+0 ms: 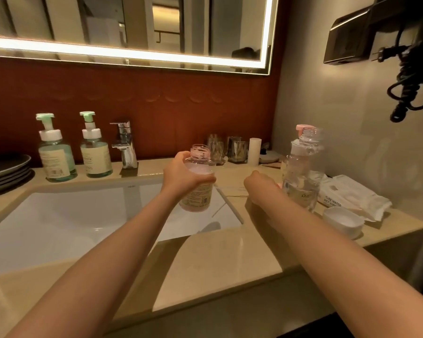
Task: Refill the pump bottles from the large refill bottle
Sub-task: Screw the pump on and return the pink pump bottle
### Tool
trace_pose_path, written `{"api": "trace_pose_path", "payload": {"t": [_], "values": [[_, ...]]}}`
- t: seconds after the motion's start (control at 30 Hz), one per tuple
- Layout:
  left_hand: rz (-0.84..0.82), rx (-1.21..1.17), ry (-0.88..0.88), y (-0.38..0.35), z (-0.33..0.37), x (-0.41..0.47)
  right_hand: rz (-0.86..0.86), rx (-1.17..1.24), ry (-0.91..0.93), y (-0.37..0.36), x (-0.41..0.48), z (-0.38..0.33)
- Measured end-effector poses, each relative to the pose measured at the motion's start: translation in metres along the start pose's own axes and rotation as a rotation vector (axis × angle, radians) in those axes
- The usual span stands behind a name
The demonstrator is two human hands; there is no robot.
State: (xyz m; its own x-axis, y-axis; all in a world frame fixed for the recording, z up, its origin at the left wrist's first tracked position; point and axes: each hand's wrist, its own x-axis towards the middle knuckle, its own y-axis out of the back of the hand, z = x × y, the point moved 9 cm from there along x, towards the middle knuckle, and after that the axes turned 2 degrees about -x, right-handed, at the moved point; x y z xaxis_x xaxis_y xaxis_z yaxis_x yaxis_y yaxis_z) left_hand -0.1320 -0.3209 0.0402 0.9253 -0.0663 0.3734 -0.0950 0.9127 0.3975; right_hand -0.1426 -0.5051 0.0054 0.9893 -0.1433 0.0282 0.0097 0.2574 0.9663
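Note:
My left hand grips a small pink-tinted bottle around its body, holding it upright over the sink's right edge. Its neck is open, with no pump on it. My right hand hovers low over the counter just left of the large clear refill bottle, which stands uncapped. The fingers bend down behind the back of the hand, so what they hold, if anything, is hidden. A pink pump head peeks out behind the refill bottle's neck. Two green pump bottles stand left of the faucet.
The white sink basin sits under the faucet. Dark plates are stacked at far left. Glasses and a white cylinder line the back. A white cap and a wet-wipes pack lie at right.

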Motion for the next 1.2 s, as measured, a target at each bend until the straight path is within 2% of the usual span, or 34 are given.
{"api": "trace_pose_path", "payload": {"t": [0.23,0.5,0.67,0.93,1.2], "values": [[-0.03,-0.002,0.025,0.007,-0.019,-0.001,0.038,-0.096,-0.031,-0.002,0.015,0.004],[-0.042,0.027,0.083,0.009,-0.04,-0.006,0.436,0.038,-0.017,0.065,0.004,0.011],[-0.039,0.041,0.085,0.013,-0.038,-0.007,0.552,0.007,-0.033,0.103,-0.004,0.015],[-0.057,0.065,0.046,0.01,-0.021,-0.011,0.686,-0.203,0.07,0.138,-0.027,-0.019],[-0.098,0.043,0.015,-0.009,-0.007,-0.018,0.904,-0.425,0.199,0.159,-0.053,-0.042]]}}
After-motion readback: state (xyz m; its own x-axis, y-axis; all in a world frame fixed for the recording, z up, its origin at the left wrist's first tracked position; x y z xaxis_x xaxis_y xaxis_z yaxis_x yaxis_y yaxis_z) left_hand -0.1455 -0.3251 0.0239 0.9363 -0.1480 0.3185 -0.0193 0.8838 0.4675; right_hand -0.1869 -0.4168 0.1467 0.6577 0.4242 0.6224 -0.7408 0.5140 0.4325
